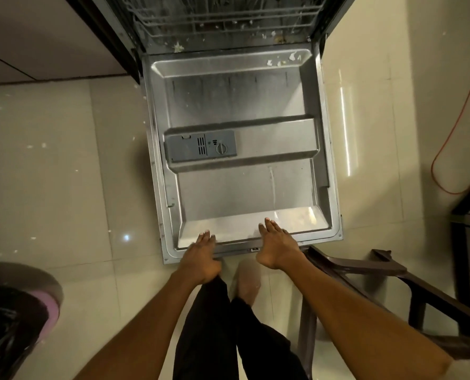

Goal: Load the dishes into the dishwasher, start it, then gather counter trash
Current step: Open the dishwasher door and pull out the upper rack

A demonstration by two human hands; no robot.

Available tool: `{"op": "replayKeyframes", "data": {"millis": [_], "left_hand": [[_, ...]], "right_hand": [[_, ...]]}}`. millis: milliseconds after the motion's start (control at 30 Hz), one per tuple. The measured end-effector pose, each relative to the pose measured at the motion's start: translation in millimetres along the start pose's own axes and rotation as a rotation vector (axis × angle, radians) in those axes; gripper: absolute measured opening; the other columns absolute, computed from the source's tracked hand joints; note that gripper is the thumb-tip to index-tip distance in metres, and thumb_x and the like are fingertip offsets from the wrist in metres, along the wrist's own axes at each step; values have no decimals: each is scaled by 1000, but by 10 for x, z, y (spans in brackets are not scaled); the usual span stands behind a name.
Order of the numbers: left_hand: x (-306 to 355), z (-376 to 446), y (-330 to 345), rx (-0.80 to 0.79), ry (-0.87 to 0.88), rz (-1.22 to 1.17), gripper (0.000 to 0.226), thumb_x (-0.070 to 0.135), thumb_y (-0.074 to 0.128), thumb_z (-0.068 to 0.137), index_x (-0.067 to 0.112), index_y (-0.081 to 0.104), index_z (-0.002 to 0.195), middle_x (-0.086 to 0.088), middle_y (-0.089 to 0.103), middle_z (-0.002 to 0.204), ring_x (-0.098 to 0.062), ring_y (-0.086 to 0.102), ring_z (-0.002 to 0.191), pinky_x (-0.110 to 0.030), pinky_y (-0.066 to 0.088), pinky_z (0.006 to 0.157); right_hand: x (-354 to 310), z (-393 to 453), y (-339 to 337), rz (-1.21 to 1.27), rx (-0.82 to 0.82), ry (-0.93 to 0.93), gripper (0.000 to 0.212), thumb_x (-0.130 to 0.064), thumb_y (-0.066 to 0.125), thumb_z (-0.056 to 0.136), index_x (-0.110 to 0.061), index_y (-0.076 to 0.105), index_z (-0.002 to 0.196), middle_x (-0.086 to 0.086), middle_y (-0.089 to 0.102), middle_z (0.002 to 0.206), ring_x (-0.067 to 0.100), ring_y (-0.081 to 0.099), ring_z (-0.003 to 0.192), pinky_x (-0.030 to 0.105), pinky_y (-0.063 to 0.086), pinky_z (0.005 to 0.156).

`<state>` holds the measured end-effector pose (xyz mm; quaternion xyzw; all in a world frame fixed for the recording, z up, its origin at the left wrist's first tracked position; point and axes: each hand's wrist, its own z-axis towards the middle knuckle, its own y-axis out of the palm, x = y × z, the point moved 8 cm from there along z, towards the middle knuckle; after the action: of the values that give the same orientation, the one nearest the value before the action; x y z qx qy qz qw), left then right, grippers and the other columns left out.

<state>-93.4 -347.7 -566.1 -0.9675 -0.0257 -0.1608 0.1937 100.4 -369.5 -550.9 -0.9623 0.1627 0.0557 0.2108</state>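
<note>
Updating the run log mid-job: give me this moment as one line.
dishwasher door: fully down | left hand: on door's near edge | right hand: on same edge | lower rack: inside, food bits nearby | dishes: none visible

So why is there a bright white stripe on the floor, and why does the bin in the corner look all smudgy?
In the head view, the stripe on the floor looks like glare from a light on glossy tiles; the pink bin at the left edge is blurred and stretched by the wide lens; both hands, left hand and right hand, on the dishwasher door, look slightly soft too.
</note>
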Motion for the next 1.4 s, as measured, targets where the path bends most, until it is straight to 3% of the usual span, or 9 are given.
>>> {"op": "replayKeyframes", "data": {"millis": [167, 233, 367, 467, 600, 800, 1000, 1233, 1400], "left_hand": [[392, -122, -1071, 132, 91, 86, 85, 29, 56, 93, 8, 8, 160, -9, 0, 168, -21, 1, 155, -34, 5, 126], [554, -129, -1604, 188, 117, 6, 84, 31, 57, 95, 12, 10, 161, -6, 2, 169, -20, 4, 155, -37, 8, 126], [794, -51, -2759, 356, 101, -468, 76, 24, 65, 96, 24, 23, 159, 1, 20, 166, -25, 34, 147, -36, 37, 115], [999, 104, -3540, 472, 133, -481, 77, 21, 66, 94, 23, 25, 159, 1, 23, 165, -25, 49, 136, -32, 43, 109], [1349, 414, -4255, 532, 164, -395, 77, 22, 67, 92, 16, 28, 158, -4, 24, 165, -23, 28, 150, -34, 26, 122], [1720, 832, -4652, 536, 188, -341, 79, 18, 65, 92, 19, 23, 159, -1, 17, 167, -20, 18, 153, -32, 19, 124], [1994, 1206, -4701, 543, 145, 10, 88, 26, 58, 97, 11, 0, 161, -7, -10, 168, -23, -7, 155, -37, 5, 126], [2082, 1445, -4667, 534, 77, 162, 101, 40, 63, 91, 11, -5, 160, -9, -13, 167, -27, -8, 155, -41, 4, 126], [1975, 1396, -4657, 568, 96, 218, 109, 34, 70, 85, 14, -5, 160, -7, -10, 168, -26, -6, 155, -44, 5, 126]], "right_hand": [[-317, -202, -849, 13, 104, 7, 93, -37, 60, 92, -11, 5, 162, 10, -3, 170, 25, 1, 157, 39, 11, 127], [-471, -256, -1312, 18, 164, -6, 93, -38, 61, 90, -12, 8, 162, 9, 1, 170, 25, 4, 157, 40, 13, 127], [-732, -216, -2456, -2, 324, -54, 94, -36, 63, 89, -12, 9, 162, 8, 4, 170, 24, 7, 156, 40, 16, 127], [-854, -169, -3312, -16, 452, -90, 95, -37, 67, 88, -11, 12, 161, 9, 7, 169, 26, 11, 156, 39, 16, 126], [-898, 25, -4224, -24, 568, -125, 93, -32, 66, 86, -11, 16, 161, 10, 7, 170, 27, 11, 156, 39, 18, 126], [-1001, 402, -4943, -70, 612, -135, 97, -32, 67, 89, -14, 7, 163, 7, 2, 170, 25, 6, 157, 41, 14, 127], [-851, 807, -5100, -74, 587, -131, 100, -37, 67, 90, -16, 1, 162, 7, -6, 170, 24, -3, 157, 44, 9, 127], [-636, 1208, -5120, -119, 507, -126, 106, -41, 68, 87, -16, -2, 163, 7, -6, 170, 23, -5, 157, 44, 5, 127], [-650, 1233, -4986, -171, 487, -90, 112, -39, 70, 86, -14, -9, 161, 7, -12, 169, 24, -11, 156, 44, 1, 127]]}}
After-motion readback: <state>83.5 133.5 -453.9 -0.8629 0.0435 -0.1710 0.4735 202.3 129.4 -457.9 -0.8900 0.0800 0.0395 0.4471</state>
